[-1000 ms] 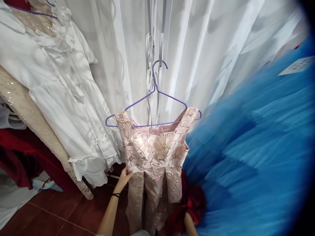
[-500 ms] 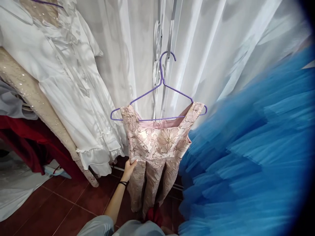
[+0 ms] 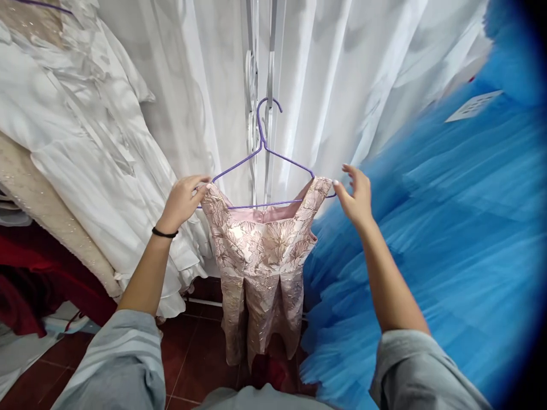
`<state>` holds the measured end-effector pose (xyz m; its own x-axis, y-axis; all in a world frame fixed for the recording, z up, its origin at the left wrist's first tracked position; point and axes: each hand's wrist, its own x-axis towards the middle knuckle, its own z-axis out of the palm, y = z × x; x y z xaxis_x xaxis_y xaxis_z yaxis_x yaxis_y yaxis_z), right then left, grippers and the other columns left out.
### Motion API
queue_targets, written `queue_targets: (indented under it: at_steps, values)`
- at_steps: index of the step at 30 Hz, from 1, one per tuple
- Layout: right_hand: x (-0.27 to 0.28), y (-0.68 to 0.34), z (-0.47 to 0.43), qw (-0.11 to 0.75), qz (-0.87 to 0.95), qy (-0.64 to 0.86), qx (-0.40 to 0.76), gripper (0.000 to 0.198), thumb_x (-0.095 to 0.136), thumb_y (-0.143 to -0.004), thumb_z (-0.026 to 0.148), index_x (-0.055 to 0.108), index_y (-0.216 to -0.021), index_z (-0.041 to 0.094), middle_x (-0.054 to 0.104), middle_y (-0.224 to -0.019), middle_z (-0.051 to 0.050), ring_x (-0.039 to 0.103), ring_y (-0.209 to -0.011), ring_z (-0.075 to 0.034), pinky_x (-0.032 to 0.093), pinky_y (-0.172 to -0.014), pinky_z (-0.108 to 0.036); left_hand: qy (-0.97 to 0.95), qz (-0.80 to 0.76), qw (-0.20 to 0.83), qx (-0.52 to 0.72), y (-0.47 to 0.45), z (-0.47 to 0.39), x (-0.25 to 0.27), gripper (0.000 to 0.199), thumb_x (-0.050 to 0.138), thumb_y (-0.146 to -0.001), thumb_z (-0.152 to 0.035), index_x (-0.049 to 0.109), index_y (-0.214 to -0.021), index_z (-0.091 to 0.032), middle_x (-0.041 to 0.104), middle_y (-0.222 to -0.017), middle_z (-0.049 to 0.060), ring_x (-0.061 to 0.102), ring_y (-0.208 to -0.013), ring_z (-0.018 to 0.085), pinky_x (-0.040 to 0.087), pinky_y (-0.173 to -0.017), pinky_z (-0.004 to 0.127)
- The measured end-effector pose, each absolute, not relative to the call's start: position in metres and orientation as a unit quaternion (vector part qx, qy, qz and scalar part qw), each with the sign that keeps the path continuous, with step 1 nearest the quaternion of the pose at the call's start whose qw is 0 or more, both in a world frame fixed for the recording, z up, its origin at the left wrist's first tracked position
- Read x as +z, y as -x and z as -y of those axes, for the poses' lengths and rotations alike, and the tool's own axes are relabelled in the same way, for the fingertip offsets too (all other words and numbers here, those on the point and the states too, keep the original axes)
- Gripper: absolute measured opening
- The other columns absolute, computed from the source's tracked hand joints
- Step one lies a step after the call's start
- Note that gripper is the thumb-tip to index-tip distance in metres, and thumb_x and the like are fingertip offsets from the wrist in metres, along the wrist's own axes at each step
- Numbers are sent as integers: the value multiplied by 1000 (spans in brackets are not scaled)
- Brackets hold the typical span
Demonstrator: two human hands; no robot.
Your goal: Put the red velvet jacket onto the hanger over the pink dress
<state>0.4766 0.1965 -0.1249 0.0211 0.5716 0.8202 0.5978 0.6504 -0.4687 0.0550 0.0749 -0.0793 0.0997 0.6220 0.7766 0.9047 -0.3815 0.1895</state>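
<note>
In front of me a pink brocade dress (image 3: 267, 245) with a raised floral pattern and wide shoulder straps hangs upright on a purple wire hanger (image 3: 288, 162). The hanger's hook sits on a pale metal rack upright (image 3: 271, 68). My left hand (image 3: 182, 200), a black band at its wrist, pinches the dress's left strap near the hanger's end. Beside the opposite strap is my right hand (image 3: 358, 198), its fingers apart and curved. Its thumb tip lies close to the strap's outer edge; whether they touch I cannot tell.
A white ruffled dress (image 3: 94, 136) and a beige sequined garment (image 3: 55, 199) hang at left, with dark red cloth (image 3: 51, 273) below. Blue layered tulle (image 3: 410, 250) bulges in from the right, carrying a white tag (image 3: 474, 106). White curtain (image 3: 333, 85) hangs behind; red tiles (image 3: 196, 347) form the floor.
My left hand has gone up from the dress's waist to its left strap. My right hand has come into view by the other strap. The view has shifted slightly right.
</note>
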Motion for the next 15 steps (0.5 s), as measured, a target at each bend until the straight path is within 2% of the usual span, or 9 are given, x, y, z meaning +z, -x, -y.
queue_targets:
  at_steps: [2, 4, 7, 9, 11, 12, 15]
  values:
    - [-98, -477, -209, 488, 787, 376, 43, 55, 49, -84, 70, 65, -89, 17, 64, -88, -8, 57, -88, -22, 46, -80, -33, 730, 539, 175, -382, -55, -80, -80, 43, 37, -98, -47, 68, -89, -18, 71, -90, 10, 63, -89, 24, 44, -84, 35]
    - [-87, -478, -212, 430, 819, 363, 111, 64, 44, -82, 77, 59, -69, 16, 54, -66, -3, 50, -69, -16, 40, -66, -28, 704, 552, 210, -395, -41, -77, -90, 42, 39, -97, -46, 68, -86, -18, 70, -86, 10, 61, -85, 24, 42, -80, 35]
    - [-91, -482, -206, 437, 806, 370, 149, 69, 45, -77, 83, 50, -60, 16, 43, -57, 0, 39, -59, -11, 31, -58, -25, 641, 585, 206, -452, -4, -67, -121, 37, 46, -94, -46, 67, -81, -18, 67, -78, 7, 57, -78, 22, 39, -73, 32]
    - [-101, -483, -203, 428, 805, 370, 177, 70, 47, -75, 84, 49, -59, 16, 45, -56, 1, 40, -58, -10, 31, -57, -24, 590, 617, 120, -507, 18, -63, -155, 34, 51, -89, -46, 63, -72, -18, 61, -68, 3, 52, -69, 18, 37, -68, 29]
    - [-118, -480, -203, 404, 805, 378, 214, 70, 49, -74, 84, 52, -58, 16, 51, -56, -1, 45, -58, -12, 34, -59, -24, 520, 640, -17, -566, 23, -61, -201, 30, 56, -82, -43, 58, -65, -19, 57, -63, 2, 48, -65, 17, 37, -66, 28]
    - [-130, -478, -203, 397, 799, 388, 232, 69, 51, -73, 82, 53, -57, 16, 53, -55, -1, 47, -58, -12, 35, -59, -25, 474, 637, -95, -601, 18, -60, -228, 26, 59, -78, -41, 58, -66, -19, 58, -66, 2, 50, -69, 17, 38, -69, 28]
    - [-185, -464, -195, 452, 706, 439, 324, 61, 65, -65, 75, 55, -51, 16, 54, -52, -1, 46, -57, -13, 35, -59, -25, 462, 637, -189, -587, -24, -53, -316, 22, 64, -69, -41, 63, -74, -20, 64, -73, 3, 57, -73, 20, 43, -72, 31]
